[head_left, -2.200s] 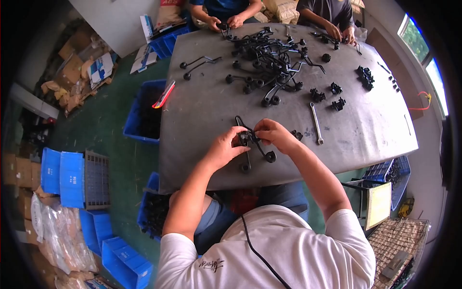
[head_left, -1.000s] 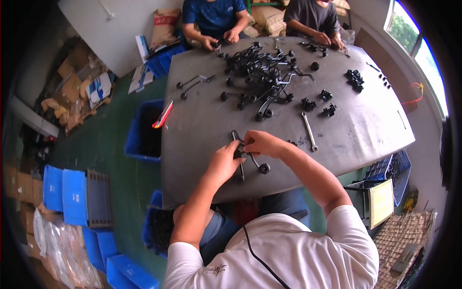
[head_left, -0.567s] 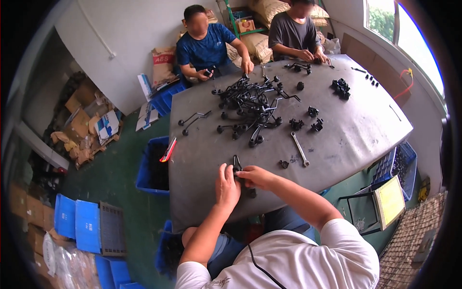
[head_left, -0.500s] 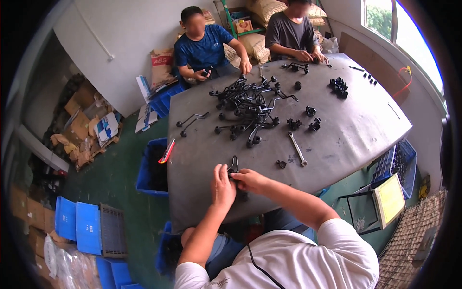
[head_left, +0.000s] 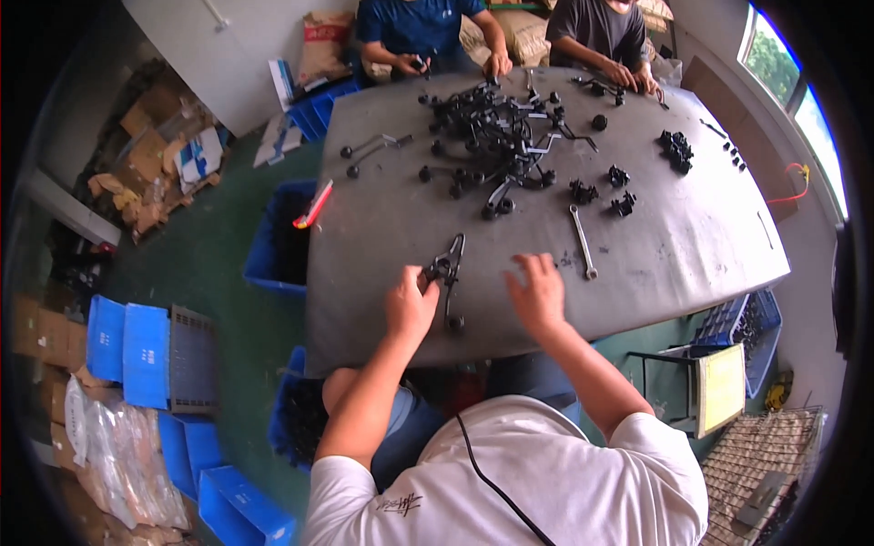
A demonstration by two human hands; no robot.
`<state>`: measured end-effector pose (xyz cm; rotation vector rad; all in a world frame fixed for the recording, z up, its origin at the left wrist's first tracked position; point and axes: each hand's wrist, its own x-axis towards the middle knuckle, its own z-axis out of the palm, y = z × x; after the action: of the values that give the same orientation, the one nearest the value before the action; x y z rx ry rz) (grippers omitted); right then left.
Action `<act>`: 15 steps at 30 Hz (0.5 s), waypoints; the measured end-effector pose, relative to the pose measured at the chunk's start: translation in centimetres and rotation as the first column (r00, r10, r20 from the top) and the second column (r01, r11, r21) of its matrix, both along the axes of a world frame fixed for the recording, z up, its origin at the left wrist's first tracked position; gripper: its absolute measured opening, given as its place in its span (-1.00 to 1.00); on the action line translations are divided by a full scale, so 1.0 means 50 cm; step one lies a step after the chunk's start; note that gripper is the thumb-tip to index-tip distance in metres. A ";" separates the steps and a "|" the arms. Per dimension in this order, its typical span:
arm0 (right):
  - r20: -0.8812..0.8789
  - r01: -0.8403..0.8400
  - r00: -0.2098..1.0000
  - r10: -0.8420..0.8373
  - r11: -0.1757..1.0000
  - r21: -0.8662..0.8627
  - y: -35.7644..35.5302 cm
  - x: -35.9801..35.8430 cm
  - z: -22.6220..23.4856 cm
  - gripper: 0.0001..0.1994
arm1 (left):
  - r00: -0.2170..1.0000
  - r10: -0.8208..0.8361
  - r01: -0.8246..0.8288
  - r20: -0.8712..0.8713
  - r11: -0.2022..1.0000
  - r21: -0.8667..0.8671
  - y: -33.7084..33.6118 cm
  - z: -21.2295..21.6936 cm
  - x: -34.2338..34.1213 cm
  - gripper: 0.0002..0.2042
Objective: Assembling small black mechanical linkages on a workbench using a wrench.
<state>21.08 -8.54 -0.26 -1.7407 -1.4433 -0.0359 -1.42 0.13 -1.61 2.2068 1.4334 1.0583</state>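
Observation:
My left hand [head_left: 411, 303] grips a black lever-shaped metal assembly [head_left: 448, 273] on the grey table [head_left: 382, 227], near the front edge. My right hand [head_left: 537, 291] hovers just to the right of it, fingers spread, holding nothing. A silver spanner [head_left: 581, 241] lies a little beyond my right hand. A heap of black levers and knobs [head_left: 496, 146] fills the middle of the table.
Two other people sit at the far side, their hands [head_left: 496, 65] on small parts. Small black clusters [head_left: 678, 150] lie at the right. A blue bin [head_left: 278, 241] with a red-handled tool stands left of the table. Blue crates [head_left: 137, 350] and cardboard cover the floor at left.
My right hand has let go of the black assembly and moved right, fingers spread. My left hand still holds it. The view has tilted back down over the table.

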 end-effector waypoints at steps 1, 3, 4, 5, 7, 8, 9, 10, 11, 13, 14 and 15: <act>0.088 0.070 0.994 -0.073 0.997 0.031 -0.017 0.034 -0.003 -0.66 | 1.000 -0.006 0.006 -0.003 1.000 -0.013 -0.003 0.011 0.006 -0.69; 0.156 0.141 0.979 -0.131 0.988 -0.057 -0.050 0.076 -0.012 -0.65 | 1.000 -0.010 0.010 0.000 0.999 -0.037 0.000 0.018 0.011 -0.69; 0.190 0.134 0.975 -0.116 0.987 -0.089 -0.057 0.091 -0.020 -0.65 | 1.000 0.004 -0.004 0.007 0.998 -0.057 0.001 0.015 0.008 -0.69; 0.239 0.096 0.968 -0.070 0.990 -0.099 -0.047 0.103 -0.035 -0.73 | 1.000 0.022 -0.021 0.014 0.997 -0.075 0.002 0.012 0.006 -0.69; 0.238 0.071 0.971 -0.024 0.979 -0.189 -0.031 0.128 -0.052 -0.79 | 1.000 0.006 -0.005 0.007 0.995 -0.100 0.001 0.014 0.009 -0.70; 0.228 0.051 0.974 0.011 0.963 -0.264 -0.028 0.140 -0.057 -0.84 | 1.000 -0.018 0.017 -0.006 0.994 -0.111 0.002 0.016 0.008 -0.71; 0.216 0.025 0.976 0.028 0.970 -0.243 -0.022 0.139 -0.050 -0.91 | 1.000 -0.007 0.009 0.019 0.995 -0.098 -0.003 0.019 0.009 -0.72; 0.257 -0.024 0.963 0.076 0.980 -0.199 -0.020 0.128 -0.024 -0.90 | 0.999 -0.014 0.017 0.034 0.997 -0.070 0.000 0.008 0.004 -0.72; 0.258 -0.012 0.964 0.069 0.977 -0.215 -0.018 0.112 0.001 -0.88 | 0.999 -0.002 0.004 0.040 0.998 -0.060 0.001 -0.003 -0.003 -0.72; 0.269 0.010 0.962 0.055 0.972 -0.235 -0.022 0.124 0.003 -0.81 | 0.998 -0.003 0.007 0.066 0.999 -0.053 -0.001 -0.008 0.011 -0.70; 0.282 -0.006 0.956 0.076 0.971 -0.239 -0.019 0.138 -0.011 -0.81 | 0.997 0.018 -0.013 0.080 0.998 -0.057 -0.002 -0.006 0.010 -0.70; 0.306 -0.017 0.947 0.099 0.965 -0.260 -0.017 0.139 -0.010 -0.82 | 0.997 0.005 0.000 0.071 0.997 -0.072 -0.003 -0.006 0.006 -0.70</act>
<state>28.03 -9.39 -0.78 -1.9649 -1.7989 -0.1067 -1.15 -0.03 -1.89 2.0967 1.4213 1.0578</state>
